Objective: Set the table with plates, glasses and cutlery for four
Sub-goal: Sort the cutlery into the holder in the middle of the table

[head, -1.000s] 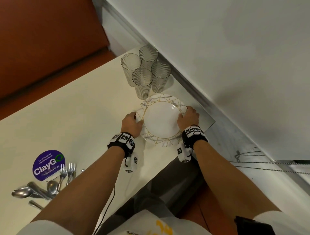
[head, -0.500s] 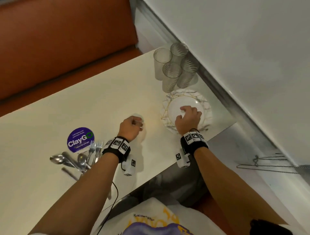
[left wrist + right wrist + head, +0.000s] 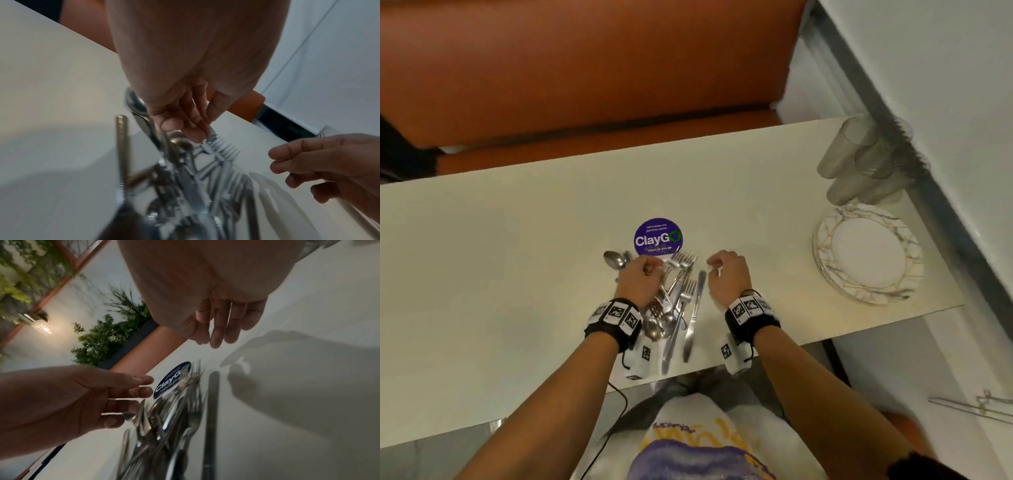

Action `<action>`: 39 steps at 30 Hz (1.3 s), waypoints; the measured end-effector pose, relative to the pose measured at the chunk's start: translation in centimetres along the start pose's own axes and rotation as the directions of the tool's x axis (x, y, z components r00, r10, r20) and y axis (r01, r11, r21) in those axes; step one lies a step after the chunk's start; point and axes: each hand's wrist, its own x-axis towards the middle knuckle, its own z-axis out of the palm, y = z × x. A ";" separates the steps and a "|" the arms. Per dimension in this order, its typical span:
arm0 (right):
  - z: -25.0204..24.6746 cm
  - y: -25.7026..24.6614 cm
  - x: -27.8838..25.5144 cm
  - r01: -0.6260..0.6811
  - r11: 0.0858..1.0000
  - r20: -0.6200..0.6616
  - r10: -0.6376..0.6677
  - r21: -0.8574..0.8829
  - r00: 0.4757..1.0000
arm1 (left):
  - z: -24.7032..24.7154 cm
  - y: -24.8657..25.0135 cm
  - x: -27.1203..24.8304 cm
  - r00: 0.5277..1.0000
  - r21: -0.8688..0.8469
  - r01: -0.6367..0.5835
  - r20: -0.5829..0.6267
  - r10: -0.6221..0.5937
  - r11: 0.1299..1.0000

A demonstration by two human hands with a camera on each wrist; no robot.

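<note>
A heap of cutlery [image 3: 674, 301] with forks, spoons and knives lies near the table's front edge, just below a purple round sticker [image 3: 658, 237]. My left hand [image 3: 650, 270] hovers over the heap's left side, its straight fingers [image 3: 195, 134] reaching down to the fork tines [image 3: 222, 147] and holding nothing. My right hand [image 3: 714, 269] hangs loosely curled and empty, just right of a lone knife [image 3: 697, 301]. A stack of white plates with gold lines [image 3: 866, 257] sits at the table's right end. Several clear glasses [image 3: 866, 164] stand behind it.
The cream table [image 3: 517, 257] is bare to the left and far side. An orange bench seat [image 3: 585, 68] runs along the far edge. A white wall with a metal rail [image 3: 935, 192] borders the right end, close to the glasses.
Both hands have let go of the plate stack and moved left to the cutlery heap. The plates stay at the right end, and the view has swung left with the hands.
</note>
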 end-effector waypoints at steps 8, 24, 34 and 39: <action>4.3 -3.7 -0.9 0.041 0.991 0.221 -0.011 -0.130 0.975 | -3.2 -4.9 -0.8 0.998 0.132 -0.053 0.038 0.049 0.990; 4.3 -2.6 -0.5 0.168 0.961 0.263 -0.108 -0.219 0.959 | -2.3 -6.4 -1.3 1.000 0.114 -0.032 0.003 0.031 0.993; 5.8 -3.7 -1.7 0.278 0.932 0.398 -0.170 -0.231 0.901 | -3.4 -8.5 -2.0 0.980 0.025 0.044 -0.195 -0.038 0.999; 6.7 -4.1 -2.0 0.295 0.894 0.413 -0.141 -0.337 0.900 | -3.6 -8.9 -2.0 0.979 0.022 0.065 -0.195 -0.060 0.998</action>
